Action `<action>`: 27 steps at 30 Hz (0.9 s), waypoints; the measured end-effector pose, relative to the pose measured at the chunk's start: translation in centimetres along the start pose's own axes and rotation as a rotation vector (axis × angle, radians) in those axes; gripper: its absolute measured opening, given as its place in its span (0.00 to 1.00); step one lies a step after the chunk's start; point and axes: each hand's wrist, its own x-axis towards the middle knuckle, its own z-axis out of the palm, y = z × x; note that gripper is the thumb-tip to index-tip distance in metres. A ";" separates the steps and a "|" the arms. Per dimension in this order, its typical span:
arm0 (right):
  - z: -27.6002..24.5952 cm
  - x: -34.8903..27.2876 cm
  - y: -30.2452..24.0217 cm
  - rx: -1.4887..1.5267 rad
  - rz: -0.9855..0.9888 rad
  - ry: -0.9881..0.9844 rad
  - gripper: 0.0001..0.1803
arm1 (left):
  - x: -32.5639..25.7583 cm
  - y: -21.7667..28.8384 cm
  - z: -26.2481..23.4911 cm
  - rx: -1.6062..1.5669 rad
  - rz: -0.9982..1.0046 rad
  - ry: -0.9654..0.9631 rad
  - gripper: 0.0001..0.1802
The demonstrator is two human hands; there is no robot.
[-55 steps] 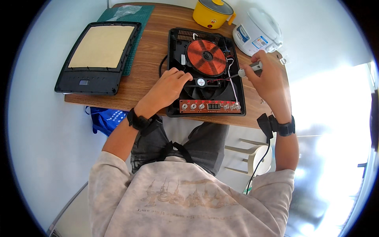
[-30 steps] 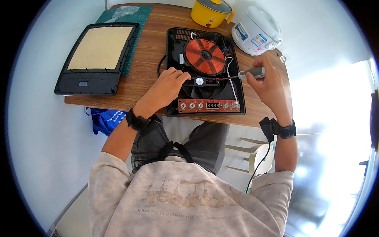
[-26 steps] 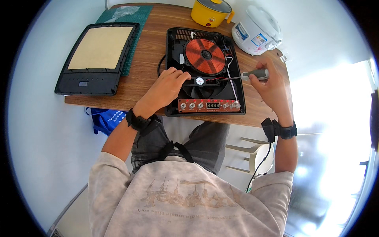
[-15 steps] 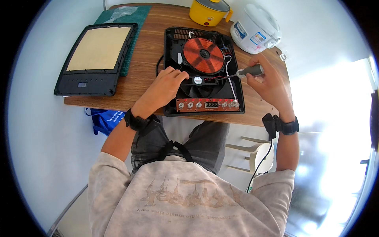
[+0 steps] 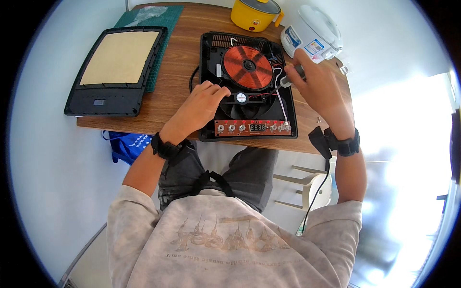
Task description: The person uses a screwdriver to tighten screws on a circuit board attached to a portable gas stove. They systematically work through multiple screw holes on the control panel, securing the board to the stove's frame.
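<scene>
- The opened induction cooker [image 5: 247, 86] lies at the table's near edge, its long axis running 12 to 6 o'clock, with the copper coil [image 5: 248, 67] toward 12 and the red control board [image 5: 253, 127] toward 6.
- The left hand [image 5: 199, 105] rests palm down on the cooker's left half, fingers loosely curled, gripping nothing.
- The right hand [image 5: 319, 89] is closed around a screwdriver [image 5: 292, 78]; its handle points toward 9 o'clock, and the tip is hidden.
- At 12 to 1 o'clock stand a yellow pot [image 5: 254, 14] and a white rice cooker [image 5: 312, 33]; the removed top panel [image 5: 117, 69] lies at 9.
</scene>
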 end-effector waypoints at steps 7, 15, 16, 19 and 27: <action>0.2 1.3 -0.5 0.088 -0.179 -0.049 0.14 | 0.1 0.2 -0.3 -0.029 -0.021 -0.037 0.20; -1.5 0.7 -0.5 0.039 -0.147 -0.146 0.11 | 0.0 0.0 -0.2 -0.007 -0.003 -0.026 0.21; -1.6 0.5 -0.8 0.034 -0.135 -0.145 0.11 | 0.0 0.0 -0.2 0.005 0.003 -0.018 0.21; -1.6 0.5 -1.4 0.023 -0.106 -0.144 0.12 | 0.0 0.0 -0.2 -0.003 0.005 -0.028 0.21; -1.0 0.2 -0.1 0.187 -0.070 -0.145 0.12 | 0.0 0.0 -0.1 -0.019 -0.004 -0.027 0.22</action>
